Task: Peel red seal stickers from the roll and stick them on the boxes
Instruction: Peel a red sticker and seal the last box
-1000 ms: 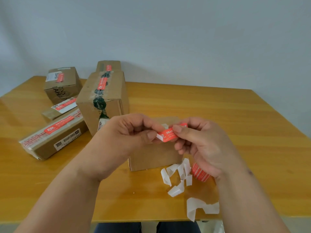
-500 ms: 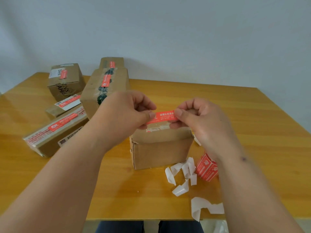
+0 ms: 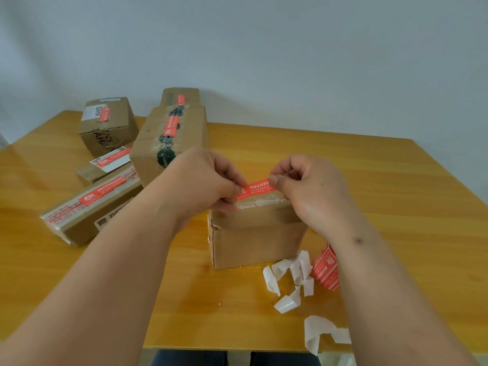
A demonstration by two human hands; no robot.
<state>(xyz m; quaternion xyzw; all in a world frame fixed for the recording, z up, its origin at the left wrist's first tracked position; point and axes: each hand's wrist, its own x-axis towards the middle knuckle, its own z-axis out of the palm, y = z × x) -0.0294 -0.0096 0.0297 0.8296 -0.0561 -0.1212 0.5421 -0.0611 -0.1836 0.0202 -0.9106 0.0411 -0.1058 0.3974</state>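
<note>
A red seal sticker (image 3: 257, 188) is stretched flat between my two hands, just above the taped top seam of a small brown cardboard box (image 3: 253, 233) at the table's middle. My left hand (image 3: 203, 183) pinches the sticker's left end. My right hand (image 3: 309, 186) pinches its right end with thumb and forefinger. The red sticker roll (image 3: 326, 268) lies on the table to the right of the box, partly hidden by my right forearm.
Several sealed boxes with red stickers stand at the left: a long flat one (image 3: 89, 207), a tall one (image 3: 169, 143), a cube (image 3: 108, 125) and one behind (image 3: 181, 97). White backing strips (image 3: 290, 278) litter the wooden table (image 3: 383, 207) near its front edge.
The sticker went from bunched at the fingertips to pulled out flat, and both hands carried it forward and down towards the small box's top.
</note>
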